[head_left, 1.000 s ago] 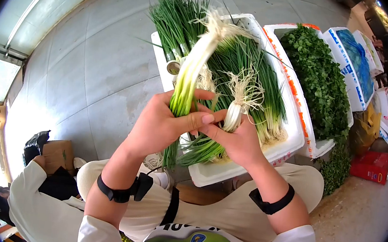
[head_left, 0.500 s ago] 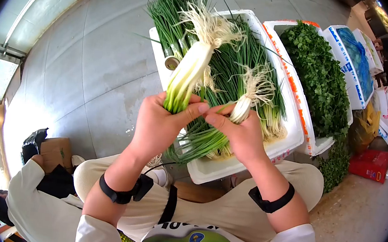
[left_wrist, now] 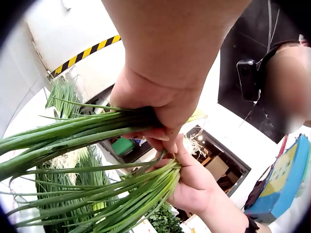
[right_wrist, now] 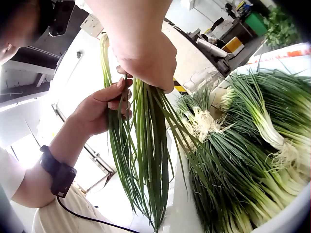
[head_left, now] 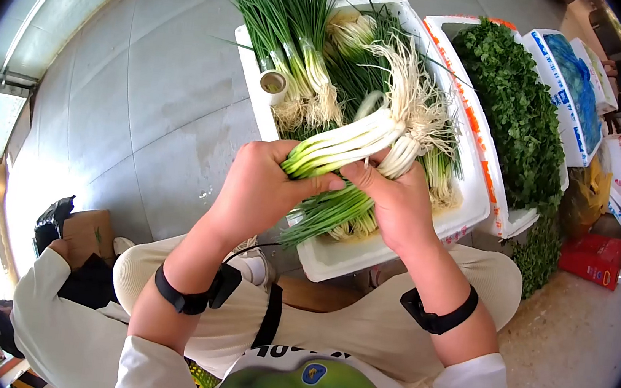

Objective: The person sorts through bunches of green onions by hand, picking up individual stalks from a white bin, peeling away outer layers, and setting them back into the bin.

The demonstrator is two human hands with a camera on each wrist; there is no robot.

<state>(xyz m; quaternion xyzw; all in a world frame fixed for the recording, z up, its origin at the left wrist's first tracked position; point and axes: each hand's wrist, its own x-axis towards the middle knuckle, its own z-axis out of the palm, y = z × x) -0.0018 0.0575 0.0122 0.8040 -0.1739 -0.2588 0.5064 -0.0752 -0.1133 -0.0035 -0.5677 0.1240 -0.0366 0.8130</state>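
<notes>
My left hand (head_left: 259,188) grips a bunch of green onions (head_left: 346,146), its white stems and roots tilted up to the right in the head view. A second bunch (head_left: 401,152) is held in my right hand (head_left: 404,205), its roots just beside the first bunch's. Both hands are close together, thumbs near each other. In the left wrist view, long green leaves (left_wrist: 73,138) trail from my left hand (left_wrist: 150,97), and more leaves (left_wrist: 146,187) fan out of my right hand (left_wrist: 194,187). The right wrist view shows leaves (right_wrist: 150,145) hanging down below both hands.
Beneath the hands is a white foam box (head_left: 329,265) with more green onions, some standing bundled beside a roll of tape (head_left: 272,82). Right of it are a box of leafy greens (head_left: 507,117) and a red package (head_left: 592,260). Another person (head_left: 62,327) sits at the left.
The left-hand bunch has tipped from upright over to the right, bringing its roots against those of the right-hand bunch. More of the bundled onions in the box now shows.
</notes>
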